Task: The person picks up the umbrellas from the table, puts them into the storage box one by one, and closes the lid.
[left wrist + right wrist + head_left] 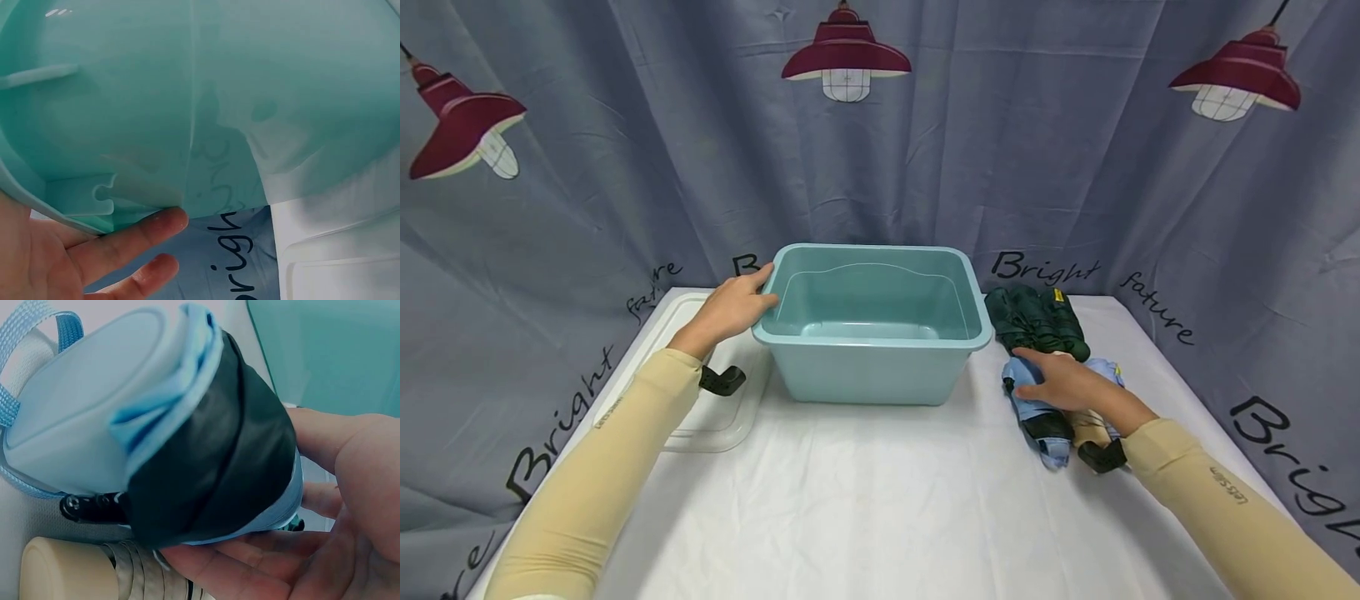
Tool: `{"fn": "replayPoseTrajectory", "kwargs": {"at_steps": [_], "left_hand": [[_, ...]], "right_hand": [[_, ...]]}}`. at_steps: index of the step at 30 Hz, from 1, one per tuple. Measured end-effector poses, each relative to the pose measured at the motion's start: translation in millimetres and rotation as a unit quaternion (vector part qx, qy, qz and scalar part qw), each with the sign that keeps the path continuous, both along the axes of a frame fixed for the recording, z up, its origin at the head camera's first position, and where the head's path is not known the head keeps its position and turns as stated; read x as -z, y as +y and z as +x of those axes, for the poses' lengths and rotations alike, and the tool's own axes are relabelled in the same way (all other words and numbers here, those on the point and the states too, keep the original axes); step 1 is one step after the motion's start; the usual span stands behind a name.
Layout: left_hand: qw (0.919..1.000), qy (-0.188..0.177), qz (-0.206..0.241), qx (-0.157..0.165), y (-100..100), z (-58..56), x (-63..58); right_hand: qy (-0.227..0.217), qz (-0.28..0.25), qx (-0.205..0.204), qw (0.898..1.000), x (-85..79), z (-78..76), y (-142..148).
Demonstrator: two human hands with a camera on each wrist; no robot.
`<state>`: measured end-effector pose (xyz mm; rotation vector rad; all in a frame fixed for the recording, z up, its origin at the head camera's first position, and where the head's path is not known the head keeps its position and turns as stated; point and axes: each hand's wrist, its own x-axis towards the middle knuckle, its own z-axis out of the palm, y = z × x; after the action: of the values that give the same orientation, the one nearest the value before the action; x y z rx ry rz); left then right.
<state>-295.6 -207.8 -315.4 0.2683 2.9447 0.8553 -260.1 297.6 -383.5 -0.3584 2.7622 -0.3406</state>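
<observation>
Right hand (1063,385) grips folded light-blue umbrella (1037,412); black band around it.

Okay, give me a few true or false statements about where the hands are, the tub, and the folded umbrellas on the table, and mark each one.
1. The left hand rests on the rim of the light blue tub. True.
2. The tub holds a folded umbrella. False: its inside shows nothing in it; the umbrellas lie on the table to its right.
3. The right hand grips the light blue umbrella. True.
4. The dark green umbrella lies nearer the person than the light blue one. False: it lies farther away, beside the tub's right end.
5. A clear lid lies flat on the table left of the tub. True.
</observation>
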Motion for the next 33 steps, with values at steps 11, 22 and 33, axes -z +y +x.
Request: {"fn": "replayPoseTrajectory", "kwargs": {"at_steps": [11,22,33], "left_hand": [[0.9997,0.015,-0.018,0.005,0.5,4.3,1.0],[0.9993,0.032,-0.018,-0.007,1.8,8.4,3.9],[0.9925,0.045,-0.113,0.013,3.6,1.6,-6.7]], "right_hand": [[-0.014,0.001,0.006,1.0,-2.1,0.5,0.5],[-0.021,0.006,0.003,1.0,-4.1,-1.0,-1.1],[-0.014,0.001,-0.004,1.0,-2.6,1.2,-4.4]]}}
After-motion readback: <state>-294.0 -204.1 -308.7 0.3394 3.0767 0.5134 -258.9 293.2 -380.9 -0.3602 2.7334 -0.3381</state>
